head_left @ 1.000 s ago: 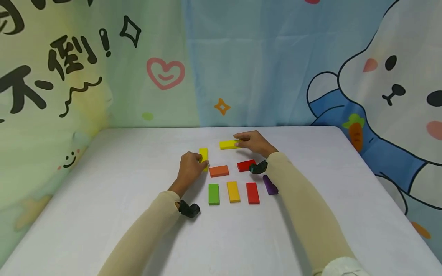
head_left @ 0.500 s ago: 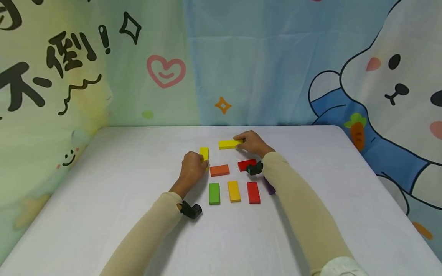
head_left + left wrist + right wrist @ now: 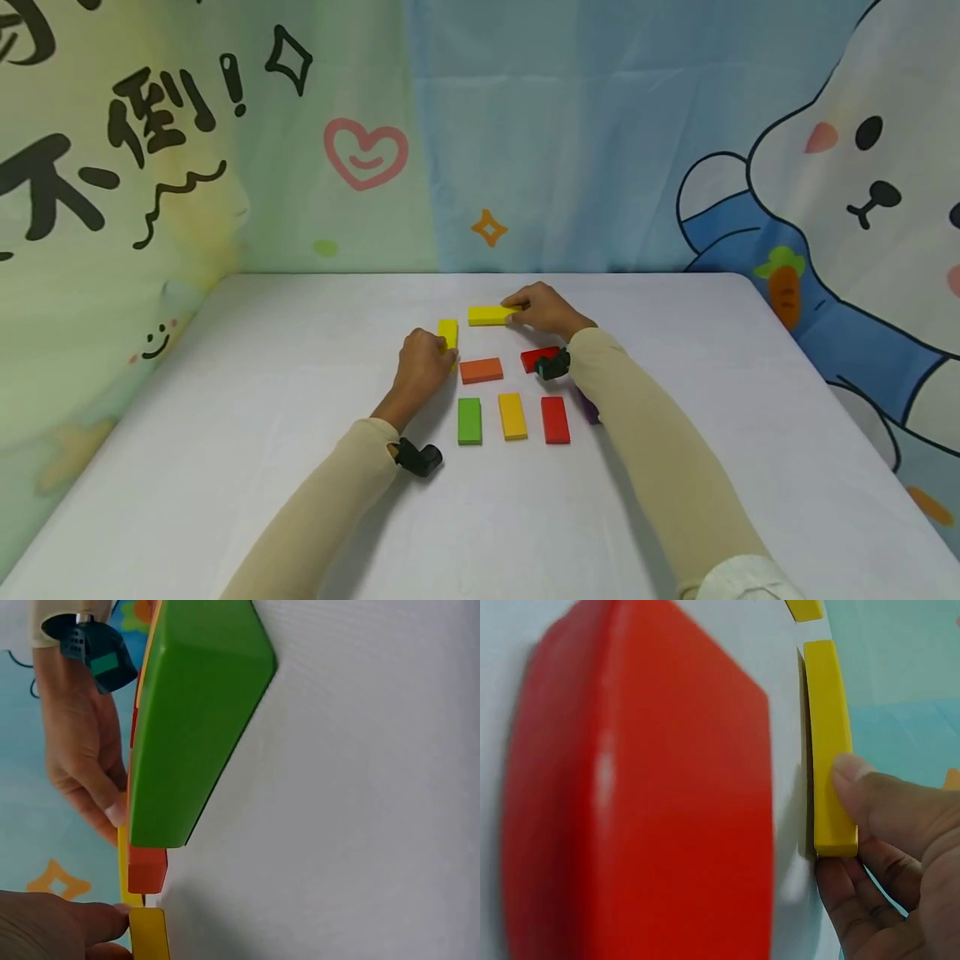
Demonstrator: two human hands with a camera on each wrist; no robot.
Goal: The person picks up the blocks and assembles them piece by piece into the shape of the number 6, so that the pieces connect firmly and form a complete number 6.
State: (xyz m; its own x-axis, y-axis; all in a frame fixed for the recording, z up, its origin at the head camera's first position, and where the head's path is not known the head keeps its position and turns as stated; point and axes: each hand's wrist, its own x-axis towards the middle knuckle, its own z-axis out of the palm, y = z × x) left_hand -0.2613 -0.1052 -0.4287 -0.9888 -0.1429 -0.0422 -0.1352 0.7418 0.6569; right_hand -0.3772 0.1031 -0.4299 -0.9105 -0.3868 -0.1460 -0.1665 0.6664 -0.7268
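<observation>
My left hand (image 3: 423, 364) pinches an upright-lying yellow block (image 3: 447, 331) at the left of the group; its near part is hidden by my fingers. In the left wrist view, fingertips touch the side of that yellow block (image 3: 149, 934). At the far side, my right hand (image 3: 546, 310) grips the right end of a second yellow block (image 3: 487, 316), which lies crosswise. The right wrist view shows the thumb on this yellow block (image 3: 828, 735) and fingers around its end. A small gap separates the two yellow blocks.
Nearer lie an orange block (image 3: 482, 371) and a red block (image 3: 536, 358), partly behind the right wrist camera (image 3: 553, 364). Closest stand in a row a green block (image 3: 469, 421), an amber block (image 3: 513, 417) and a red block (image 3: 555, 420). My right sleeve mostly covers a purple block (image 3: 588, 408).
My right hand has slid the far yellow block a little left, closer to the other yellow block. The left hand stays on its block. The head view has shifted slightly.
</observation>
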